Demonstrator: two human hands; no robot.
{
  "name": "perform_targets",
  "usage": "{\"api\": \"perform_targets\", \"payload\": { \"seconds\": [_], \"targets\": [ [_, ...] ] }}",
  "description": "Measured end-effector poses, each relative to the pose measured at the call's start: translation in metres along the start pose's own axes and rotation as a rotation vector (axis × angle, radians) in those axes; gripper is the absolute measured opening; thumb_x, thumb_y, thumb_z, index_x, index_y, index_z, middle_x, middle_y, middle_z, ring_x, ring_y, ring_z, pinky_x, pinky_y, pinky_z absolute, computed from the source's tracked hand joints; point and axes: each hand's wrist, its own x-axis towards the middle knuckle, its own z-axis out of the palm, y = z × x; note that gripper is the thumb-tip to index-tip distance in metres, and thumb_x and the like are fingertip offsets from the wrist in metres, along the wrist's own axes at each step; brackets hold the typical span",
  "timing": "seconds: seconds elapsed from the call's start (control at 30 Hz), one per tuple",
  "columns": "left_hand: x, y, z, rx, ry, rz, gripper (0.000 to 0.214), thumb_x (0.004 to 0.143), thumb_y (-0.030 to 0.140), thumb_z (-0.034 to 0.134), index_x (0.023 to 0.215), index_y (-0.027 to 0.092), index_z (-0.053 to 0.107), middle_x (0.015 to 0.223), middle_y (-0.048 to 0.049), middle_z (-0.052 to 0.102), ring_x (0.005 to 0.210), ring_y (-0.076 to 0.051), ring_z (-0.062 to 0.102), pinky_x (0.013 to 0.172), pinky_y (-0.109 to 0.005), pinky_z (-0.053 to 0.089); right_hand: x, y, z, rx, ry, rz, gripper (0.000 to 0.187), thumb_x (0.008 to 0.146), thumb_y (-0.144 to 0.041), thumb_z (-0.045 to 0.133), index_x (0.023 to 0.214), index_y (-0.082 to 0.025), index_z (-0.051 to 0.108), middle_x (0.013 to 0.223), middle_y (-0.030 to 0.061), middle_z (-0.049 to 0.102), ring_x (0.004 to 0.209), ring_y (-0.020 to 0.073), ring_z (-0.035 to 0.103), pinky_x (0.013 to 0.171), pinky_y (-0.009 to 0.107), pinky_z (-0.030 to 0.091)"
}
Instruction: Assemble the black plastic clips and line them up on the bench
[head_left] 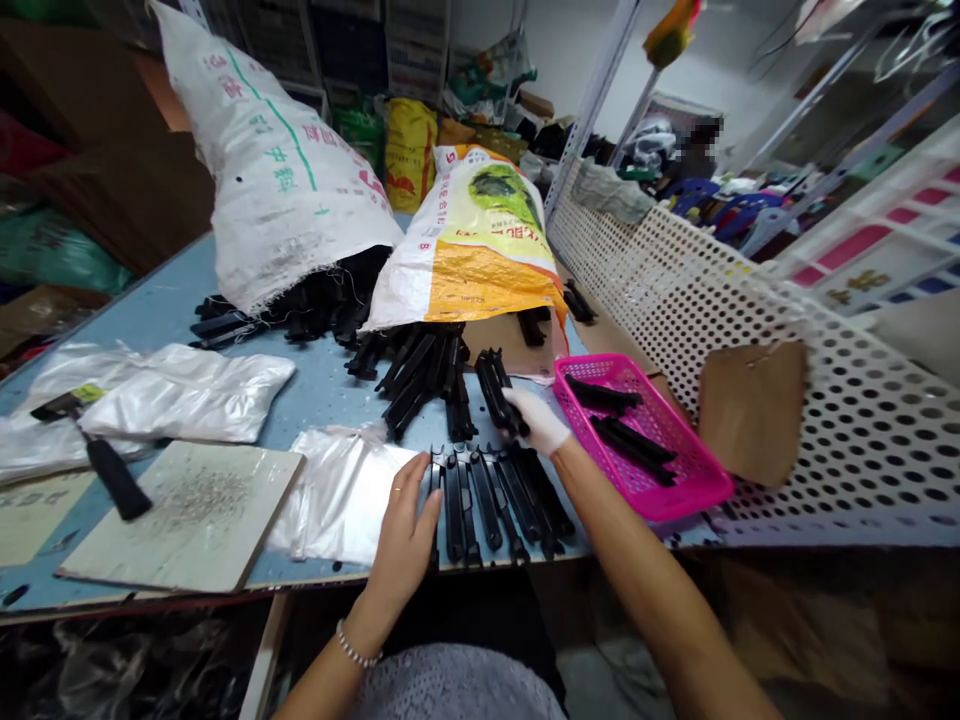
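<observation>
A row of several long black plastic pieces (499,500) lies side by side at the table's near edge. My left hand (405,530) rests flat against the left end of that row, fingers together and stretched out. My right hand (536,420), in a white glove, is closed on a black plastic piece (495,385) just above the row. To the right stands a pink basket (686,490) holding a few more black pieces.
Two woven sacks, white (277,170) and yellow (480,240), spill black pieces across the blue table (165,300). Clear plastic bags (187,395), a hammer (105,460) and a board (187,515) lie at left. A white perforated panel (750,300) walls the right side.
</observation>
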Motion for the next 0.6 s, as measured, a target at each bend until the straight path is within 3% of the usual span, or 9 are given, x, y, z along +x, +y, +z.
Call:
{"api": "perform_targets", "payload": {
  "seconds": [0.1,0.13,0.17,0.2,0.27,0.37,0.5,0.6],
  "targets": [
    [0.011,0.03,-0.005,-0.416,-0.224,-0.08,0.063,0.091,0.054,0.055,0.146,0.025,0.042,0.151,-0.0117,0.044,0.139,-0.03,0.04,0.118,-0.047,0.028,-0.056,0.015,0.023,0.151,-0.203,-0.044,0.054,0.099,-0.055,0.028,0.091,-0.014,0.062,0.07,0.0039,0.063,0.052,0.0155,0.056,0.046,0.026,0.046],
    [0.015,0.041,-0.005,-0.535,-0.32,-0.106,0.068,0.088,0.056,0.059,0.146,0.024,0.042,0.148,-0.0129,0.048,0.135,-0.031,0.045,0.114,-0.047,0.033,-0.073,0.019,0.033,0.327,-0.388,-0.087,0.055,0.099,-0.056,0.025,0.09,-0.015,0.06,0.067,0.0031,0.061,0.049,0.015,0.054,0.042,0.025,0.043],
    [0.018,0.051,-0.006,-0.618,-0.401,-0.133,0.071,0.085,0.057,0.062,0.144,0.023,0.043,0.143,-0.0143,0.053,0.129,-0.032,0.051,0.11,-0.046,0.039,-0.088,0.023,0.041,0.43,-0.523,-0.119,0.057,0.098,-0.058,0.024,0.089,-0.015,0.06,0.066,0.0026,0.06,0.048,0.015,0.053,0.043,0.025,0.043],
    [0.02,0.059,-0.007,-0.659,-0.443,-0.163,0.071,0.082,0.054,0.067,0.141,0.021,0.046,0.136,-0.0152,0.059,0.121,-0.033,0.057,0.103,-0.045,0.045,-0.101,0.026,0.047,0.464,-0.563,-0.143,0.054,0.098,-0.058,0.027,0.088,-0.016,0.06,0.065,0.002,0.059,0.051,0.015,0.054,0.046,0.026,0.045],
    [0.021,0.071,-0.01,-0.648,-0.404,-0.223,0.066,0.077,0.044,0.075,0.133,0.019,0.05,0.113,-0.0129,0.07,0.099,-0.029,0.067,0.085,-0.038,0.053,-0.116,0.026,0.048,0.38,-0.507,-0.175,0.046,0.098,-0.055,0.039,0.086,-0.017,0.061,0.07,0.0019,0.06,0.062,0.0157,0.057,0.058,0.027,0.049],
    [0.017,0.079,-0.017,-0.664,-0.312,-0.261,0.065,0.075,0.037,0.075,0.13,0.02,0.045,0.078,-0.0024,0.068,0.068,-0.019,0.065,0.06,-0.026,0.051,-0.115,0.016,0.031,0.181,-0.25,-0.217,0.037,0.099,-0.049,0.044,0.088,-0.018,0.061,0.082,0.0028,0.062,0.077,0.0168,0.059,0.072,0.028,0.05],
    [0.008,0.083,-0.021,-0.753,-0.422,-0.323,0.062,0.079,0.038,0.071,0.129,0.023,0.038,0.074,0.0009,0.063,0.054,-0.014,0.06,0.051,-0.023,0.047,-0.098,-0.003,0.015,0.016,-0.031,-0.393,0.032,0.101,-0.045,0.038,0.103,-0.021,0.058,0.093,0.0047,0.062,0.083,0.0177,0.06,0.076,0.03,0.049],
    [0.002,0.085,-0.022,-0.742,-0.441,-0.349,0.047,0.084,0.04,0.066,0.121,0.023,0.043,0.075,-0.0001,0.063,0.055,-0.016,0.063,0.052,-0.026,0.051,-0.086,-0.013,0.022,-0.175,-0.013,-0.553,0.03,0.1,-0.042,0.039,0.091,-0.021,0.058,0.086,0.0041,0.059,0.08,0.0178,0.056,0.077,0.031,0.045]
  ]
}}
